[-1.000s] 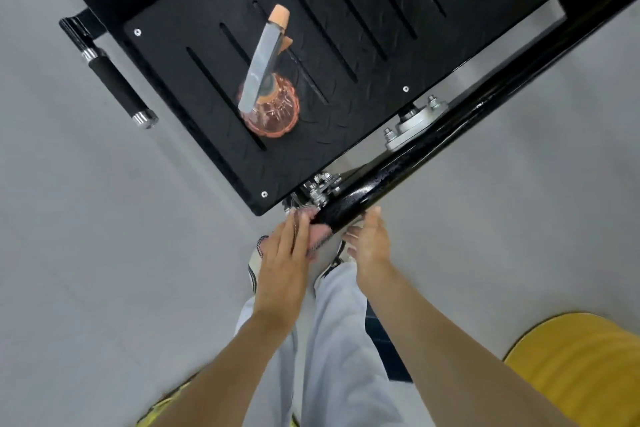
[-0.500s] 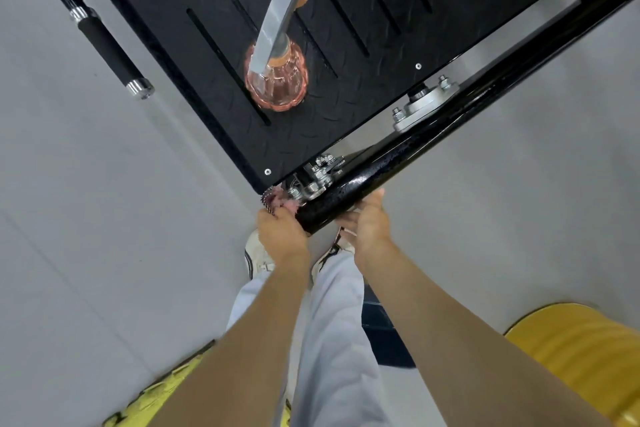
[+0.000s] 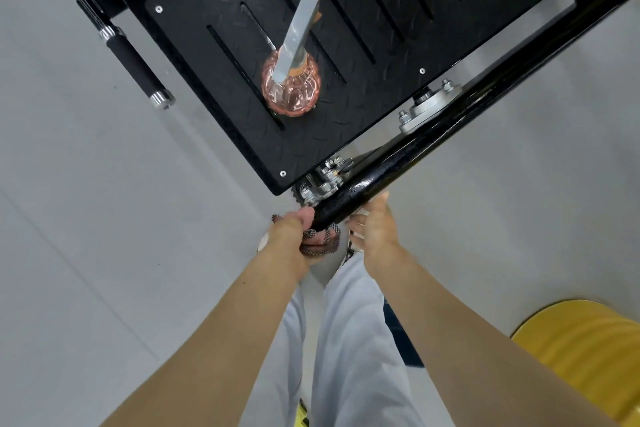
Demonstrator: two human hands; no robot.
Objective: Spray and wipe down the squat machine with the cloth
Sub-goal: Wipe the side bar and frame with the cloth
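Note:
The squat machine's black footplate (image 3: 363, 55) fills the top of the view, and a glossy black frame tube (image 3: 408, 163) runs diagonally along its near edge. A pink ribbed spray bottle (image 3: 291, 85) with a grey and orange head stands upright on the plate. My left hand (image 3: 294, 232) grips a bunched checked cloth (image 3: 320, 241) pressed against the tube's lower end. My right hand (image 3: 374, 229) rests on the right side of that same tube end, fingers curled around it.
A black foam-gripped handle with a chrome cap (image 3: 138, 69) sticks out at the plate's left side. Bolted silver brackets (image 3: 429, 107) sit beside the tube. Grey floor lies on both sides. A yellow ribbed object (image 3: 585, 354) is at lower right. My legs and shoes are below the hands.
My left hand has closed around the cloth and slid it from the top of the tube's end to under that end. My right hand has stayed on the tube.

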